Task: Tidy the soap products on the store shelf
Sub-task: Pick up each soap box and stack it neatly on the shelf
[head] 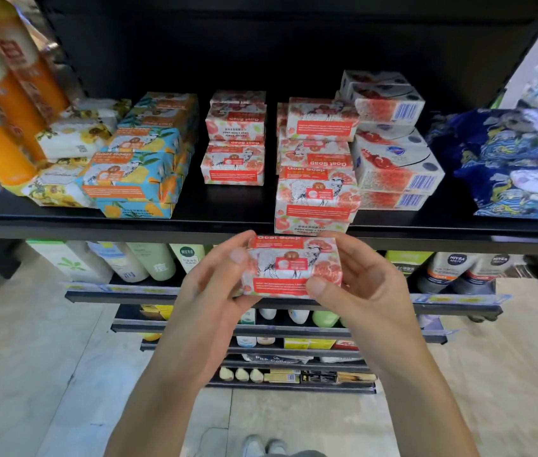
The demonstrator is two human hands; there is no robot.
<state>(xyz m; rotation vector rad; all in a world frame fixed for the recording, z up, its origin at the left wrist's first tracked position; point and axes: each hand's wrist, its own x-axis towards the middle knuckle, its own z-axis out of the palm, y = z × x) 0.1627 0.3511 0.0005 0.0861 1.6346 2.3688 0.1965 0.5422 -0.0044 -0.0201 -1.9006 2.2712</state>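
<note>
Both hands hold one pink Goat Soap box (pixel 294 267) in the air just below the front lip of the black shelf (pixel 214 227), the left hand (pixel 218 285) pinching its left end between thumb and curled fingers, the right hand (pixel 364 285) clamping its right end with the thumb pressed on the lower front edge. Directly above the held box, the front pink stack (pixel 317 199) hangs slightly over the shelf lip and its boxes sit skewed, so lifting the held box in carelessly could knock that stack and tip its top boxes off the edge. The smaller pink stack (pixel 233 166), up and to the left of the held box, leaves a bare strip of shelf in front of it that looks like the safer landing spot. Further left stand blue and yellow Goat Soap boxes (pixel 135 173); to the right, white boxes with red print (pixel 396 173). Below the held box, lower shelves carry bottles above a pale tiled floor (pixel 30 357).
</note>
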